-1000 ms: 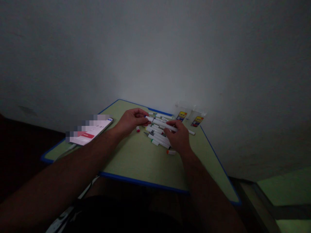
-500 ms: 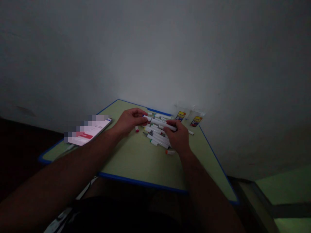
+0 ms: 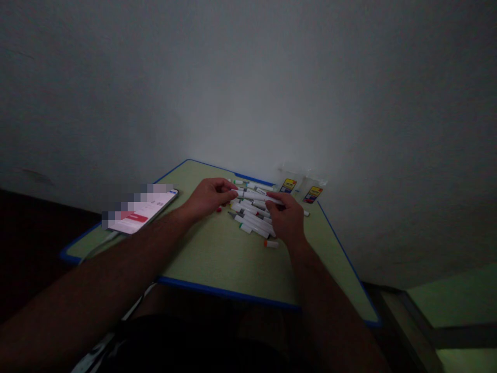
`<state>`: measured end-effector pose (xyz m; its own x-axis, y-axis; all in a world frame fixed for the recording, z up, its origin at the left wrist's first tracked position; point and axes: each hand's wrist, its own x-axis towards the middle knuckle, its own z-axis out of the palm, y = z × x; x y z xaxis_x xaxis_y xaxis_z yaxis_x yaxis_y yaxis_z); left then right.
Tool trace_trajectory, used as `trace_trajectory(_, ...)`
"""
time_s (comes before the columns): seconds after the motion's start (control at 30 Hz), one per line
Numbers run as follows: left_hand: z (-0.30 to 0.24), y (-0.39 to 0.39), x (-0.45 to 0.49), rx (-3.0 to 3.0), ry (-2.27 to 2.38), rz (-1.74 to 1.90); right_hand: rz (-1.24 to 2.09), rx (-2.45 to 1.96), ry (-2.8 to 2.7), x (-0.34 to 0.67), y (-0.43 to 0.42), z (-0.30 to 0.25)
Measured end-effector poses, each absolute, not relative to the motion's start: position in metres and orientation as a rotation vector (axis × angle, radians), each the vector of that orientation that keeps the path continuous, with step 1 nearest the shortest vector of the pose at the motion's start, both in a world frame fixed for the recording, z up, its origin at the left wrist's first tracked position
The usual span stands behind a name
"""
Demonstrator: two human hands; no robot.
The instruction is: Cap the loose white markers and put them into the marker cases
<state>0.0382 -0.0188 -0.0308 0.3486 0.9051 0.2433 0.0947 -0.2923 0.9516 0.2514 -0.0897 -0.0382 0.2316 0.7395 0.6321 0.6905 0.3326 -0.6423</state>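
A white marker (image 3: 254, 196) lies level between my two hands above a loose pile of markers. My left hand (image 3: 212, 198) pinches its left end, the cap end, between thumb and fingers. My right hand (image 3: 286, 215) is closed around the right part of the barrel. Whether the cap is pushed fully on is too small and dark to tell. Below the hands lie several white markers (image 3: 256, 224) with coloured ends, some uncapped. A loose cap with a green end (image 3: 245, 228) and one with an orange end (image 3: 271, 244) rest nearer me. A red-ended cap (image 3: 219, 210) lies by my left fingers.
The small table (image 3: 233, 269) has a blue edge and stands against a grey wall (image 3: 248, 93). A phone (image 3: 143, 210) with a lit screen and a cable (image 3: 99, 246) lies at the left. Two clear plastic pouches with labels (image 3: 312, 194) stand at the back right.
My left hand has shifted slightly down, covering the blue end of the cap and more of the red-ended cap. My right hand has moved a little right, still on the marker.
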Motion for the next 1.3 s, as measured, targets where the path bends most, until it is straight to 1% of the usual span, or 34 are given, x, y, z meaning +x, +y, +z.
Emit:
trace_trajectory(0.3, -0.0297, -0.0172, 0.0382, 1.645, 0.944, 1.05, 0.13, -1.409, -1.477, 0.2547, -0.0895, -0.0398)
trace_trajectory(1.3, -0.0317, -0.0178, 0.0417, 1.604, 0.911, 1.045, 0.037, -1.345, -1.547, 0.2534, -0.094, -0.0352)
